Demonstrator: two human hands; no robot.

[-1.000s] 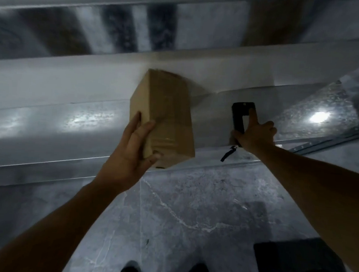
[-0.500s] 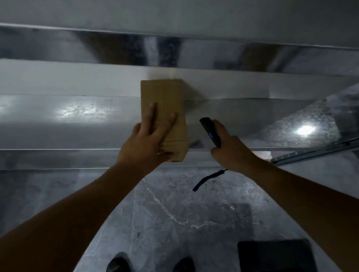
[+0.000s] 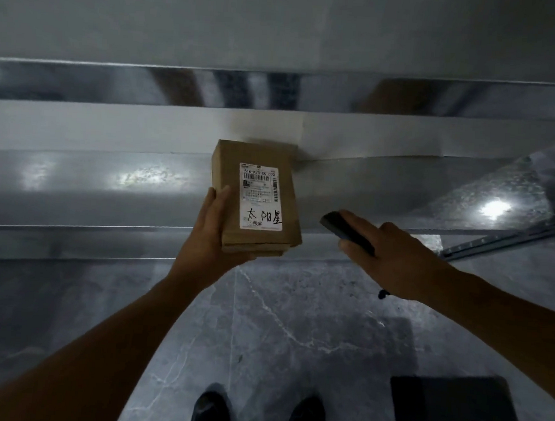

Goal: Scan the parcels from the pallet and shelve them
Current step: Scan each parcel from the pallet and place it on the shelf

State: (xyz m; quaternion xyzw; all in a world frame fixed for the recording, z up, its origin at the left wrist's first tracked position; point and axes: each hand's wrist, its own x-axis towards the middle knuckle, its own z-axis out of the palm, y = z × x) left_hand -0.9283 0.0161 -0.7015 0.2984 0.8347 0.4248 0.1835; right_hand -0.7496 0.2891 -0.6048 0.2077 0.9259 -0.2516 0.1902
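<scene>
Head camera looks down over both bare forearms toward a metal shelf (image 3: 106, 195) and a grey marbled floor (image 3: 278, 325). The left hand (image 3: 213, 238) holds a brown cardboard parcel (image 3: 226, 174) from its left side and from below. The thumb lies stretched along the left edge, and the other fingers go under the parcel, where they are hidden, so the hand grasps it. The parcel is raised in front of the shelf, with its far end over the shelf surface and close to the back panel; if it touches the shelf, I cannot tell. Its wide face is turned up to the camera and carries a white label (image 3: 260, 197) with printed codes, a barcode on the right side and some handwritten black characters near the bottom.

The right hand (image 3: 394, 251) is just right of the parcel and apart from it, with the back of the hand upward. Its fingers are closed around a dark scanner (image 3: 343, 233). The front end of the scanner sticks out of the hand and points toward the parcel. A short dark strap (image 3: 383, 294) shows below the right wrist.

At the bottom, two dark shoes (image 3: 209, 412) stand on the floor. A dark object (image 3: 452, 413) is in the lower right corner; what it is, I cannot tell.
</scene>
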